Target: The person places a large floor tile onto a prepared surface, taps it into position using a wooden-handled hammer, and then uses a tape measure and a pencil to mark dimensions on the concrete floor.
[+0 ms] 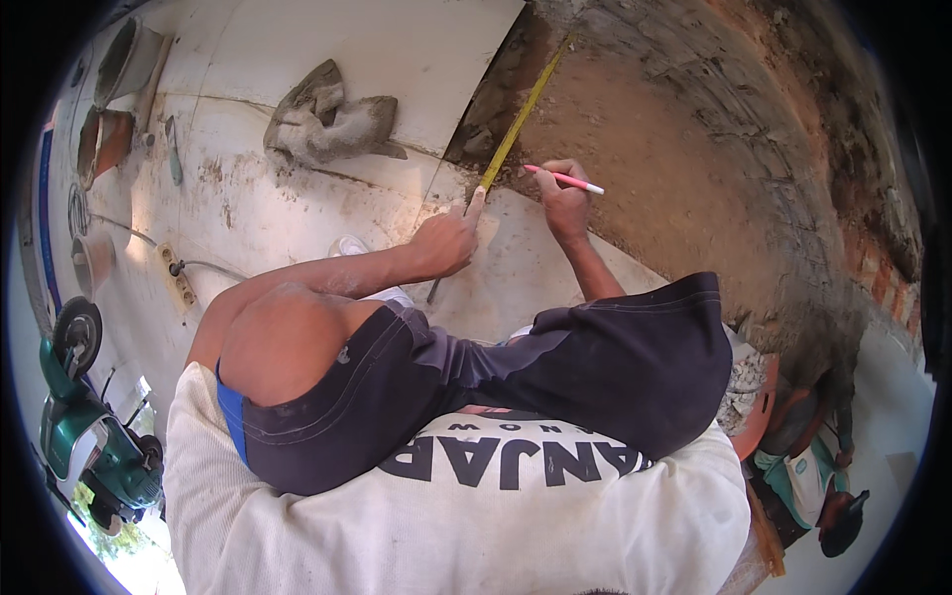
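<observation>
A yellow tape measure (526, 109) lies stretched from the far dirt edge toward me. My left hand (448, 241) is at its near end, the index finger pressed down on the blade and the other fingers curled; whether a case sits under them is hidden. Just to the right, my right hand (566, 206) grips a pink pen with a white end (565, 179). Its tip points left, close to the tape. Beneath both hands is a pale floor tile (506, 263), its edge meeting the brown dirt bed (635, 149).
A crumpled, cement-grey cloth (332, 124) lies on the tiles to the left. Farther left are buckets (104, 147), a power strip (177, 278) with a cord, and a green scooter (99, 446). A co-worker (808, 476) and a rubble-filled orange container (762, 397) are at right.
</observation>
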Tool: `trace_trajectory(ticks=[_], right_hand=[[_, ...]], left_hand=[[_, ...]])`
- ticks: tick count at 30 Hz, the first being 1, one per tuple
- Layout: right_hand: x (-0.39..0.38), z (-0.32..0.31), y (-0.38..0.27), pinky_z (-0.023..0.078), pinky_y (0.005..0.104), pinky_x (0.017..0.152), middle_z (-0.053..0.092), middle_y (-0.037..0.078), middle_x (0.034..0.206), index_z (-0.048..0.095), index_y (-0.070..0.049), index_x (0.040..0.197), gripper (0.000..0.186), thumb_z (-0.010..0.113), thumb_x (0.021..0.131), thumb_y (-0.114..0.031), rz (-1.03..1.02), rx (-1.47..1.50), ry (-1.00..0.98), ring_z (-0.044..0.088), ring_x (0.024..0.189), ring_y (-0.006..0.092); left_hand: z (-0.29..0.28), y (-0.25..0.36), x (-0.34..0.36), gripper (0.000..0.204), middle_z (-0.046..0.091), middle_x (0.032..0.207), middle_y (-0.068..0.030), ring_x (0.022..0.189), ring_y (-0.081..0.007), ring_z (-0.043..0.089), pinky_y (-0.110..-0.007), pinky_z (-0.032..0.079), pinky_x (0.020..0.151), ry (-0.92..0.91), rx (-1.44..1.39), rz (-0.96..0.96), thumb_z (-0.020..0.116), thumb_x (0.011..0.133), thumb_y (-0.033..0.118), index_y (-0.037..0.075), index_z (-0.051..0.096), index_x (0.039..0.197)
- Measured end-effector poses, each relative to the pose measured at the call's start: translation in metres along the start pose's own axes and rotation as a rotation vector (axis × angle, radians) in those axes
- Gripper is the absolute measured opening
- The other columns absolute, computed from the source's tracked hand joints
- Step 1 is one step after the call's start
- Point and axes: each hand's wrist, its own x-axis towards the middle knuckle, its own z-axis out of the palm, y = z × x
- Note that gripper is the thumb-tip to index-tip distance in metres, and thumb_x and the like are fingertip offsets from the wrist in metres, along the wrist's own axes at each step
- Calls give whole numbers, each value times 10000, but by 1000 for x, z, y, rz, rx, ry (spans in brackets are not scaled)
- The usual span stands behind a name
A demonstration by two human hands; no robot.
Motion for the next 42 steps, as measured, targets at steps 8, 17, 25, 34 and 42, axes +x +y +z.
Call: trace_trajectory(ticks=[8, 17, 25, 34, 42], right_hand=[[-9, -28, -15, 484, 251, 633, 666, 47, 784, 614, -27, 875, 60, 647, 858, -75, 132, 268, 120, 613, 698, 98], [-33, -86, -3, 491, 270, 611, 643, 61, 752, 606, -6, 903, 91, 635, 857, -79, 129, 314, 314, 590, 639, 117], [-94, -202, 0, 535, 271, 646, 641, 82, 758, 597, 7, 930, 105, 625, 839, -38, 44, 402, 919, 628, 667, 137], [-164, -291, 44, 553, 278, 655, 654, 106, 820, 599, 30, 978, 147, 624, 852, -41, 70, 343, 1300, 644, 692, 161], [-196, -320, 75, 516, 269, 627, 652, 96, 789, 610, 36, 935, 130, 617, 833, -43, 138, 287, 1363, 629, 664, 154]], left_hand=[[-6, -6, -16, 707, 568, 1062, -315, 834, -461, 628, -515, 523, 737, 105, -1, 51, 513, 941, 186, -56, 191, 1522], [-52, 15, -23, 715, 579, 1079, -313, 841, -449, 634, -498, 535, 747, 4, 96, 176, 515, 936, 179, -48, 190, 1530], [-128, 123, 16, 701, 551, 1048, -266, 840, -437, 611, -517, 506, 765, -164, 284, 378, 536, 938, 147, -29, 208, 1532], [83, 266, 91, 647, 594, 1030, -326, 831, -470, 647, -533, 536, 729, -186, 64, 488, 508, 928, 188, -68, 275, 1475], [178, 336, 114, 691, 581, 1043, -368, 872, -484, 644, -534, 528, 784, -149, -115, 372, 508, 922, 191, -166, 235, 1448]])
